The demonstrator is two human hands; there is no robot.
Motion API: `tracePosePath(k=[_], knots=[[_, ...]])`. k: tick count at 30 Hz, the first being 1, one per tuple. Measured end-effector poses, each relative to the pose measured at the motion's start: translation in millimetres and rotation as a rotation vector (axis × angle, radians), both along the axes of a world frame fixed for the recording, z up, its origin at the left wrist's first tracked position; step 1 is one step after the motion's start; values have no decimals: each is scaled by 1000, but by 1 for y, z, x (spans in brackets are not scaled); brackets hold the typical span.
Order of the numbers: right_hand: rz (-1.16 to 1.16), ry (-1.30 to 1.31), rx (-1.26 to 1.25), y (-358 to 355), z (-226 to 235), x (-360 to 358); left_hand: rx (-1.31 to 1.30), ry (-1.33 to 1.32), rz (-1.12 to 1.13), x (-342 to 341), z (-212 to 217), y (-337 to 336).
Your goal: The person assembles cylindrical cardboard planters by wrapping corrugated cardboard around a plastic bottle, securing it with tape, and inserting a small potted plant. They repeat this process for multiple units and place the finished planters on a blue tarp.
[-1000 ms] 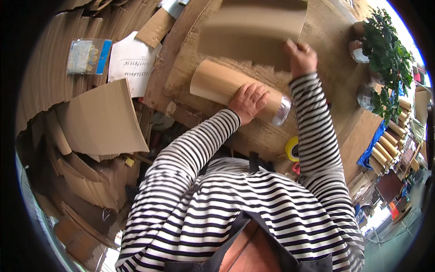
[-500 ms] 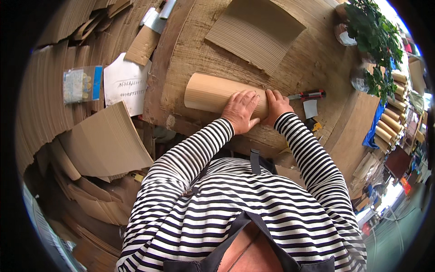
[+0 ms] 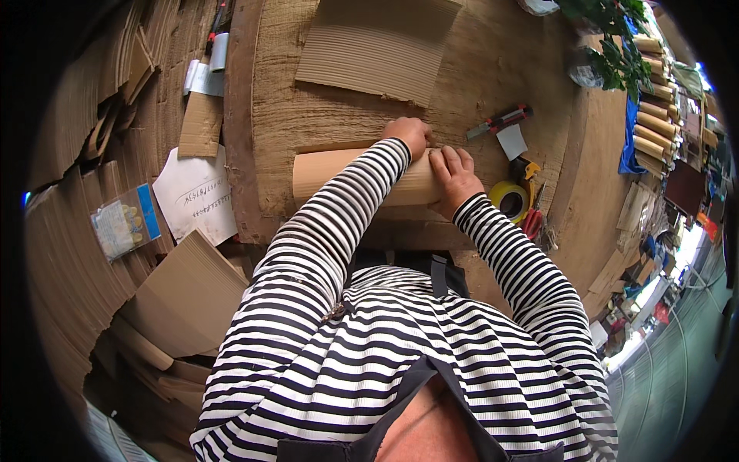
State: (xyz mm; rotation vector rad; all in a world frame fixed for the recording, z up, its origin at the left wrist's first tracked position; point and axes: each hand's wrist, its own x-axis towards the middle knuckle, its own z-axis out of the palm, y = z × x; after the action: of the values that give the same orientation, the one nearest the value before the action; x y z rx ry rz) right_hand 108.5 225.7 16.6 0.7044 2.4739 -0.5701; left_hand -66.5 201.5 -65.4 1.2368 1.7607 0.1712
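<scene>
1. Workbench (image 3: 323, 115): worn wood, seen from above; I log stacked cardboard sheets (image 3: 69, 254) along its left side.
2. Clear packet with a blue edge (image 3: 123, 223) lies on the stack; just right of it, a white printed paper (image 3: 196, 196).
3. Corrugated sheet (image 3: 377, 46), flat, at the far edge.
4. Rolled cardboard tube (image 3: 339, 173), lying crosswise near the front edge.
5. Left hand (image 3: 406, 132): fingers curled together over the tube's far edge.
6. Right hand (image 3: 454, 177): fingers spread, palm pressed on the tube's right end.
7. Yellow tape roll (image 3: 508, 199) just right of that hand; a red-handled cutter (image 3: 500, 120) beyond.
</scene>
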Motion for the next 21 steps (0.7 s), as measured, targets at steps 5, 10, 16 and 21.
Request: tracePosePath(k=[5,10,16,21], knots=[[68,178,151,-23,-29,39,188,10,126,22,13,-26],[95,435,336,-47,-54,64,198,-30,209,35,15,-43],[81,611,392,-63,-75,83,292,94,309,54,33,-57],[77,748,391,-65,-89,92,287,172,313,67,38,-59]])
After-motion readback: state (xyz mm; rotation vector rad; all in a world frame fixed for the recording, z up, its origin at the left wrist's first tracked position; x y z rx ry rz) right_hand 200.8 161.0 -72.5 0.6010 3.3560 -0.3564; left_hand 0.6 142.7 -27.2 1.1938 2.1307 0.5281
